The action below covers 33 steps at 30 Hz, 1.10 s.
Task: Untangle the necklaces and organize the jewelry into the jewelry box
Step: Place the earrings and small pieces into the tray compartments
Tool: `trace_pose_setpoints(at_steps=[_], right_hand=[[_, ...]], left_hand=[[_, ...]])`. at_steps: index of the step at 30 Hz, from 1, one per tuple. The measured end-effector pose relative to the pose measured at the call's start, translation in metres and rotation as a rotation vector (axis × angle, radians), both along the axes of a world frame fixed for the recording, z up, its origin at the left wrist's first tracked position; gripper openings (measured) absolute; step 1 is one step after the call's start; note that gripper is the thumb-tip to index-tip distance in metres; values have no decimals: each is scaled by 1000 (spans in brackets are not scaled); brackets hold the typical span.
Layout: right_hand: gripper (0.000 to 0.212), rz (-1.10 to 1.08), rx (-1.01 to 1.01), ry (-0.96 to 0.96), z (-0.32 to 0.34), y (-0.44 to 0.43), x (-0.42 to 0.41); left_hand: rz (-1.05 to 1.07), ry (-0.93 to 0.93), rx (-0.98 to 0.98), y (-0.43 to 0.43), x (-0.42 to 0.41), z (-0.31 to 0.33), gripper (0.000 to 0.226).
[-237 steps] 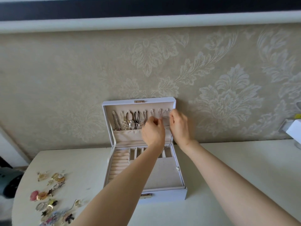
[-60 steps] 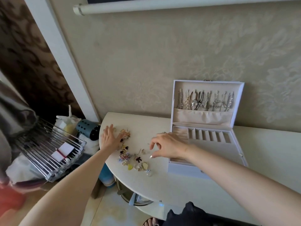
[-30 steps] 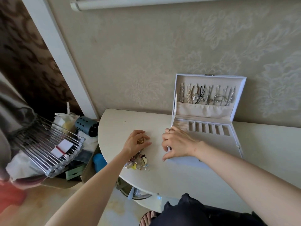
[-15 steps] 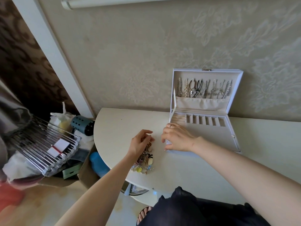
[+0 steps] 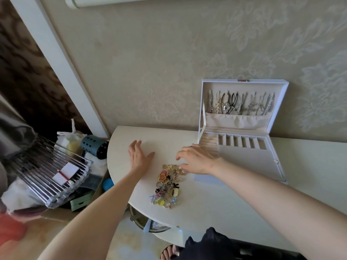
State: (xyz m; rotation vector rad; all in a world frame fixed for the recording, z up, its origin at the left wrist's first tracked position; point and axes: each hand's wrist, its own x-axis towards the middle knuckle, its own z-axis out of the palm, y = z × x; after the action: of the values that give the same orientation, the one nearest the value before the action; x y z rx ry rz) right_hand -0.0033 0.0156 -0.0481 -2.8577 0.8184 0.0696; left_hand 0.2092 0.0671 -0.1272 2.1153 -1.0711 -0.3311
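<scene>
A white jewelry box [image 5: 244, 160] stands open against the wall, its lid upright. Several necklaces [image 5: 238, 104] hang in a row inside the lid above a cloth pocket. A heap of small colourful jewelry [image 5: 168, 186], rings and charms, lies on the white table left of the box. My left hand [image 5: 139, 158] lies flat on the table with straight fingers, left of the heap. My right hand [image 5: 197, 160] hovers over the heap's top end by the box's front left corner, fingers loosely bent, thumb touching a gold ring [image 5: 182, 171].
The white table [image 5: 197, 207] has a rounded left edge. Beyond that edge, lower down, are a metal wire rack [image 5: 48, 171], a blue perforated cup [image 5: 94, 149] and bags. Patterned wallpaper rises right behind the box. A bin [image 5: 150, 225] sits under the table.
My left hand has let go of the heap and spread flat on the table to its left. My right hand has shifted from the box's corner onto the heap's top end.
</scene>
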Motion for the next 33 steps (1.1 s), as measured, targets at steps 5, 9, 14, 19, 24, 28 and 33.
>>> trace_pose_setpoints(at_steps=[5, 9, 14, 19, 24, 28, 33], right_hand=[[33, -16, 49, -54, -2, -8, 4], [29, -25, 115, -73, -4, -11, 0], [34, -23, 92, -1, -4, -9, 3], [33, 2, 98, 130, -9, 11, 24], [36, -52, 198, 135, -14, 27, 38], [39, -98, 272, 88, -17, 28, 40], [41, -136, 284, 71, -18, 35, 36]], left_hand=[[-51, -53, 140, -26, 30, 1, 94], [-195, -203, 273, -35, 41, 5, 70], [-311, -174, 214, -6, 20, 10, 50], [-389, -54, 126, 25, -4, 9, 44], [-418, 54, 56, 55, -35, 12, 57], [-463, 121, 72, 67, -47, 16, 87], [-647, 215, 190, 71, -46, 17, 141]])
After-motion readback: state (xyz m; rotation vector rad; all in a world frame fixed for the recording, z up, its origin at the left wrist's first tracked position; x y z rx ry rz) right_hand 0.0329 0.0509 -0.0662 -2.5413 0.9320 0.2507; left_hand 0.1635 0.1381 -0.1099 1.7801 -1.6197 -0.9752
